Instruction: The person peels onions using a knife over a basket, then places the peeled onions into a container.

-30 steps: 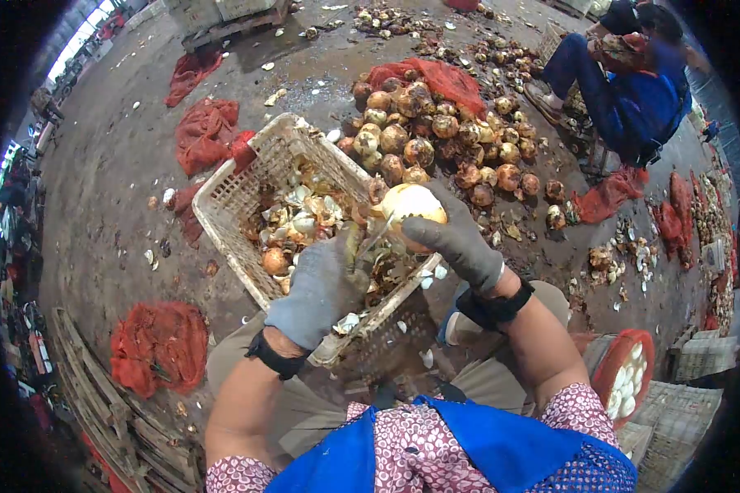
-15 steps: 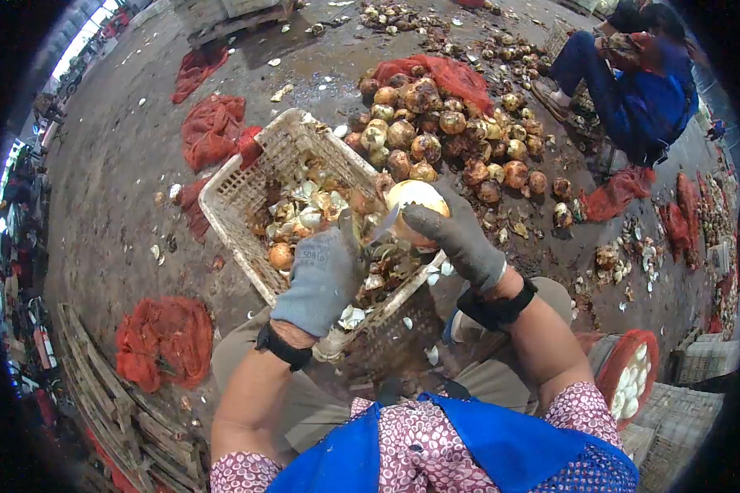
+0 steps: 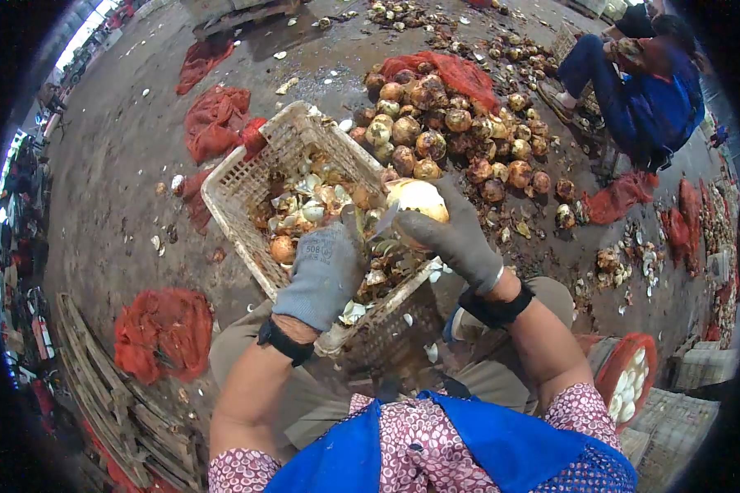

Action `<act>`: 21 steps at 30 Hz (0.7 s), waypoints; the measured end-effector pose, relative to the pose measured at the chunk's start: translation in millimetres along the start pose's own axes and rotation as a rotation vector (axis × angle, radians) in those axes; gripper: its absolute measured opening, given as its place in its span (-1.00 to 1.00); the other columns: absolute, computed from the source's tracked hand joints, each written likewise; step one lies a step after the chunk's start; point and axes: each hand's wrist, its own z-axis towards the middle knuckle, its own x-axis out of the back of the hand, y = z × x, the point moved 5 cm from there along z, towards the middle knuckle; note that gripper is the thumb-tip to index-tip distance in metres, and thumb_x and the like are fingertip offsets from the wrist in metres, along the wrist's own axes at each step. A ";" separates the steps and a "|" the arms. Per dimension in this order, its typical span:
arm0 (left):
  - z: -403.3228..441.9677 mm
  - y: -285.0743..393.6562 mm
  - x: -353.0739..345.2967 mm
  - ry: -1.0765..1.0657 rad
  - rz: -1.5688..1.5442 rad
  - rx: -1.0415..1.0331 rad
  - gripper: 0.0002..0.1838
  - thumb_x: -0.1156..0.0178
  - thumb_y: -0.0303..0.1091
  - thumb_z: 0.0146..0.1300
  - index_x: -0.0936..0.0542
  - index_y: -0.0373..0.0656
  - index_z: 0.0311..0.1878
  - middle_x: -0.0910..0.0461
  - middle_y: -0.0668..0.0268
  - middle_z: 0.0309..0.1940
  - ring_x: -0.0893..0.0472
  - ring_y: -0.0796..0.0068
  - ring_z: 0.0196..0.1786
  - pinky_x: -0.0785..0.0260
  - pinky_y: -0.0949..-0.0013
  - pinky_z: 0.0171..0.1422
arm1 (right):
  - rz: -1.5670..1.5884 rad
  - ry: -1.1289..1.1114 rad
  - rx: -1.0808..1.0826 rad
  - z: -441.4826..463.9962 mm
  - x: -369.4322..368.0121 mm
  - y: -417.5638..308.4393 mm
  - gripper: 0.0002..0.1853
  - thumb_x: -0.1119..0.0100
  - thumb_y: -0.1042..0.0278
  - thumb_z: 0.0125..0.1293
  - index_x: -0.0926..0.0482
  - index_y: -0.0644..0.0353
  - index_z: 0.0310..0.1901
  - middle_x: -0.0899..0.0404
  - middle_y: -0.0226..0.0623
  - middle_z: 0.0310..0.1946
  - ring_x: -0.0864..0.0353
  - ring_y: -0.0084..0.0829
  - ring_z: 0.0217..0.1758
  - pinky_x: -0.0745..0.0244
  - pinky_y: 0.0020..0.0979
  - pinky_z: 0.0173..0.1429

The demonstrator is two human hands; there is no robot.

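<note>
Over the right part of a dirty white plastic crate [image 3: 251, 255], my right hand [image 3: 460, 242], in a grey glove, grips a pale, partly peeled onion [image 3: 419, 200]. My left hand [image 3: 325, 267], gloved too, is closed around a small knife [image 3: 386, 220], its blade against the onion's left side; the handle is mostly hidden by the glove. Inside the crate lie onion skins and scraps [image 3: 312, 201] and a brownish onion [image 3: 283, 249]. Beyond the crate is a heap of unpeeled onions [image 3: 456, 122].
Red net bags [image 3: 163, 335] lie on the floor at left. Broken wooden slats [image 3: 99, 378] are at lower left. A red-netted container of peeled onions [image 3: 627, 382] stands at lower right. Another person [image 3: 641, 99] sits at upper right.
The onion has stayed in my right hand, turned slightly, with the knife blade shifting along its left side. The view has moved a little, so the surroundings sit slightly further right.
</note>
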 end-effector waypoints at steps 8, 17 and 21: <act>3.1 -12.8 -27.7 -0.247 -0.896 -0.020 -0.78 -0.11 -0.33 0.32 -0.61 -0.19 -0.05 -0.62 0.29 -0.44 -0.57 0.55 -0.41 -0.41 0.39 -0.40 | -0.481 -0.146 0.293 -10.4 -16.4 -24.2 -0.29 -0.50 -0.03 -0.07 -0.51 0.30 0.04 -0.64 -0.17 -0.26 -0.67 -0.26 -0.12 -0.56 -0.27 -0.03; -7.4 -32.9 4.8 -0.304 -1.370 0.390 -0.40 -0.14 -0.30 0.36 -0.25 -0.23 0.41 -0.55 0.31 0.01 -0.55 0.58 -0.08 -0.48 0.46 -0.06 | 0.014 -0.333 0.066 -5.8 -1.0 -4.3 -0.12 -0.59 0.09 -0.16 -0.41 0.35 0.20 -0.53 -0.16 0.03 -0.54 -0.32 0.06 -0.44 -0.32 0.18; 2.5 -8.9 13.6 -0.071 -1.481 0.073 -0.35 -0.26 -0.27 0.32 -0.25 -0.24 0.39 -0.54 0.33 -0.03 -0.49 0.62 -0.03 -0.41 0.47 0.04 | -0.048 -0.384 0.069 -6.6 -5.2 -7.9 -0.06 -0.60 0.10 -0.20 -0.37 0.34 0.23 -0.52 -0.11 0.05 -0.50 -0.30 0.13 -0.40 -0.28 0.24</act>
